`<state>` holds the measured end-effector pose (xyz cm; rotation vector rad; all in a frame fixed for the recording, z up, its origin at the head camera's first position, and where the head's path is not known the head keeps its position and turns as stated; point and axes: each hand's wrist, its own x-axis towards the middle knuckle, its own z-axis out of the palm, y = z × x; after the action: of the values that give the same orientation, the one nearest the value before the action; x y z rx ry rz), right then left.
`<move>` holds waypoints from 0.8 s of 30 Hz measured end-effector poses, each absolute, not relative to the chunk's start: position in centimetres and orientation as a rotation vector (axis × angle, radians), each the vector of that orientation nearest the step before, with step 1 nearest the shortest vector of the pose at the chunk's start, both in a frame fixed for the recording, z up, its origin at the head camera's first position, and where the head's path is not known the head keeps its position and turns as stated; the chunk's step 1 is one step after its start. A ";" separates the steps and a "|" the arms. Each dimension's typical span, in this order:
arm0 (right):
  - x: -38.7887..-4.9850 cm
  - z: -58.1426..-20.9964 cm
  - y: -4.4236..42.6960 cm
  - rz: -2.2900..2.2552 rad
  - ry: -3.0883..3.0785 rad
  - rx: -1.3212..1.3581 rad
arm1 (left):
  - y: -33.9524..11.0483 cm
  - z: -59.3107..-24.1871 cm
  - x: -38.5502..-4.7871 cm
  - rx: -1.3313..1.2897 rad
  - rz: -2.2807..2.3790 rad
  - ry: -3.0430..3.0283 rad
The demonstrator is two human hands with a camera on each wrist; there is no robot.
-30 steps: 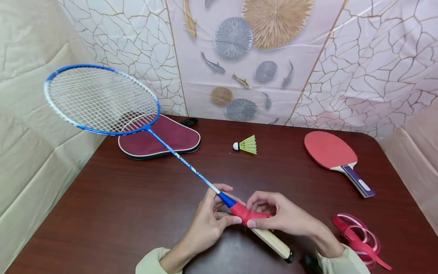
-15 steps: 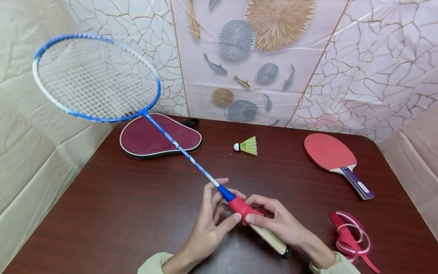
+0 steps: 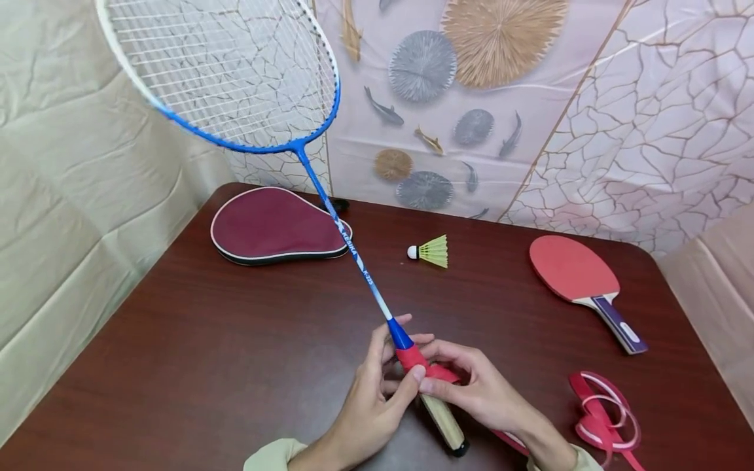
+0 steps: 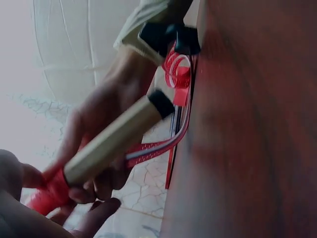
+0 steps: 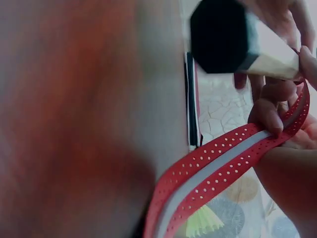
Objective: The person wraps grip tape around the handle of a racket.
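Observation:
A blue and white badminton racket [image 3: 364, 271] slants up to the far left in the head view, its head off the table and cut off by the frame's top. My left hand [image 3: 377, 405] holds it at the top of the handle, thumb on the red wrap. My right hand [image 3: 485, 389] pinches the red perforated grip tape [image 3: 442, 373] against the handle. Below the wrap shows the bare wooden handle [image 4: 111, 139], ending in a black cap [image 5: 218, 37]. In the right wrist view the loose grip tape [image 5: 213, 166], with a pale centre strip, trails from the right fingers.
The tape's loose coils [image 3: 607, 418] lie at the table's right. Beyond stands a red table tennis paddle [image 3: 574, 268] lying flat. A yellow shuttlecock [image 3: 432, 251] rests at the back middle, a maroon paddle case [image 3: 273, 222] at the back left. Patterned cloth [image 3: 421, 163] hangs behind.
The racket has swung up and rightward, so its shaft stands steeper. Its handle end has turned towards the left. Both hands stay on the wrapped part and have shifted slightly.

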<state>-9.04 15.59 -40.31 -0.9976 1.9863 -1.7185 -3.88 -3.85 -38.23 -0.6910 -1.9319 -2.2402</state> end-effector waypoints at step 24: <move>-9.7 -40.1 16.9 -1.591 2.184 -1.003 | -2.7 -42.5 -4.2 -0.598 -2.540 -1.802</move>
<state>-9.72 16.88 -40.12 -1.0026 2.1838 -1.5914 -4.18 -2.75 -42.48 -0.5981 -1.8016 -2.5401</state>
